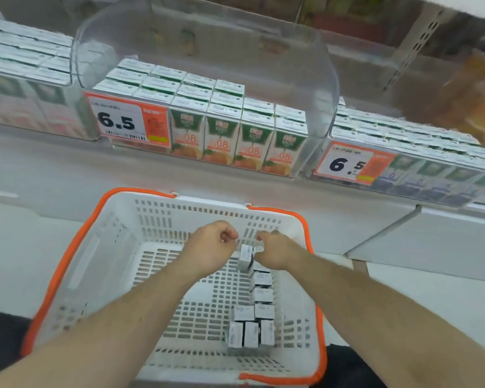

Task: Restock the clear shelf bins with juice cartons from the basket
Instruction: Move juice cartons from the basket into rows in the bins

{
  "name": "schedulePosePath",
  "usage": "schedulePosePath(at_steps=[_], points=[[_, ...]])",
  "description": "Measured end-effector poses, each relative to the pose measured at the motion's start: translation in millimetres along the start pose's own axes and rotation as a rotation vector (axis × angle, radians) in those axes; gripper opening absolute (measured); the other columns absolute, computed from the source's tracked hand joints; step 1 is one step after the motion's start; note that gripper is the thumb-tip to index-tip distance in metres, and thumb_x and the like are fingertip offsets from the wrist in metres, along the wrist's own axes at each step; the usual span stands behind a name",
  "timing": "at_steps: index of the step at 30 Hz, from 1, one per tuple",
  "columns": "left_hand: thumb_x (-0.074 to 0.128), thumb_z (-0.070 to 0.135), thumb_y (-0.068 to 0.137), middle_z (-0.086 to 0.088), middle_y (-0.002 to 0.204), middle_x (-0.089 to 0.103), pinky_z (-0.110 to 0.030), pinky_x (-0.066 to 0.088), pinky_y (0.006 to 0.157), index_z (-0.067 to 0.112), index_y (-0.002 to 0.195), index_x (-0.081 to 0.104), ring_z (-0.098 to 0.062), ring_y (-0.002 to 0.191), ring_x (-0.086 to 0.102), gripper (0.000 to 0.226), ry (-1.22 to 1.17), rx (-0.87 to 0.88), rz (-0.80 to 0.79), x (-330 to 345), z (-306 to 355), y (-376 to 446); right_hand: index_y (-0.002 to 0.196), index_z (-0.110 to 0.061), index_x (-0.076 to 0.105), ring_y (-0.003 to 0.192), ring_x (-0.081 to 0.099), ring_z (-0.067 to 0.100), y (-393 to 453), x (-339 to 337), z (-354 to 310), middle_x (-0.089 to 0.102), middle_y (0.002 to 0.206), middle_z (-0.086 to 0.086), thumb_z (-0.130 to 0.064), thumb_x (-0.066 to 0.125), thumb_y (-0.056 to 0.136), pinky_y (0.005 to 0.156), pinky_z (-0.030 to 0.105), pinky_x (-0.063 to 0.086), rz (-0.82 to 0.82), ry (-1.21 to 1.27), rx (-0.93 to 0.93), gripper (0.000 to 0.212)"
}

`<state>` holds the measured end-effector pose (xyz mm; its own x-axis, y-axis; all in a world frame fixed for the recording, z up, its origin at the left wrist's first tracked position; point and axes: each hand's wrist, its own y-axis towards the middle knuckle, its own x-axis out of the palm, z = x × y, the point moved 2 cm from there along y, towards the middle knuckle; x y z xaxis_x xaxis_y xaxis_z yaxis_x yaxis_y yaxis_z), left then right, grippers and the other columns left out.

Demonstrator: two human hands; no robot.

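A white basket with an orange rim (pixel 67 256) stands below the shelf. Several juice cartons (pixel 252 329) stand along its right side. Both my hands are inside it near the far wall. One juice carton (pixel 246 257) is raised upright between them. My left hand (pixel 212 247) has curled fingers pinching at its upper left edge. From the right, my right hand (pixel 276 254) grips it, with more white carton showing under the thumb. The clear shelf bin (pixel 319 107) above holds rows of green and orange cartons (pixel 221 138), with free room at its right rear.
Orange price tags reading 6.5 hang on the middle bin (pixel 118 121) and the right bin (pixel 347 163). Full bins of cartons flank the middle one on the left (pixel 25 57) and right (pixel 417 141). A white shelf ledge (pixel 67 169) runs between bins and basket.
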<state>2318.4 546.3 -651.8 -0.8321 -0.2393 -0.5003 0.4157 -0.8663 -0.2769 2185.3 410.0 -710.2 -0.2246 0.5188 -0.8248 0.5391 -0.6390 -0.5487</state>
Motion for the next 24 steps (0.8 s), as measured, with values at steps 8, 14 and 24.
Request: schedulePosePath(at_steps=[8, 14, 24], points=[[0.056, 0.014, 0.093, 0.015, 0.092, 0.061, -0.014, 0.045, 0.068, 0.030, 0.090, 0.062, -0.005, 0.080, 0.057, 0.017, -0.032, -0.070, -0.068, 19.6, -38.5, 20.9, 0.146, -0.049, 0.020, 0.137, 0.029, 0.037, 50.5, 63.4, -1.7, 0.021, 0.153, 0.012, -0.052, 0.062, 0.082, 0.104, 0.052, 0.042, -0.083, -0.185, -0.072, 0.076], [0.055, 0.017, 0.093, 0.016, 0.090, 0.060, -0.019, 0.050, 0.068, 0.030, 0.091, 0.061, -0.006, 0.078, 0.060, 0.015, -0.027, -0.148, -0.093, 23.6, -58.1, 27.9, 0.135, -0.037, 0.043, 0.133, 0.036, 0.031, 69.7, 78.4, -9.9, 0.038, 0.143, 0.009, -0.031, 0.055, 0.096, 0.099, 0.050, 0.045, 0.008, -0.284, -0.044, 0.041], [0.061, 0.012, 0.085, 0.002, 0.130, 0.052, -0.021, 0.042, 0.093, 0.023, 0.131, 0.051, -0.013, 0.114, 0.050, 0.049, 0.199, -0.100, -0.190, 11.1, -53.4, 23.0, 0.137, -0.040, 0.045, 0.128, 0.042, 0.026, 28.2, 12.9, -44.7, 0.047, 0.138, 0.000, -0.030, 0.062, 0.092, 0.100, 0.042, 0.045, 0.054, -0.099, -0.181, 0.049]])
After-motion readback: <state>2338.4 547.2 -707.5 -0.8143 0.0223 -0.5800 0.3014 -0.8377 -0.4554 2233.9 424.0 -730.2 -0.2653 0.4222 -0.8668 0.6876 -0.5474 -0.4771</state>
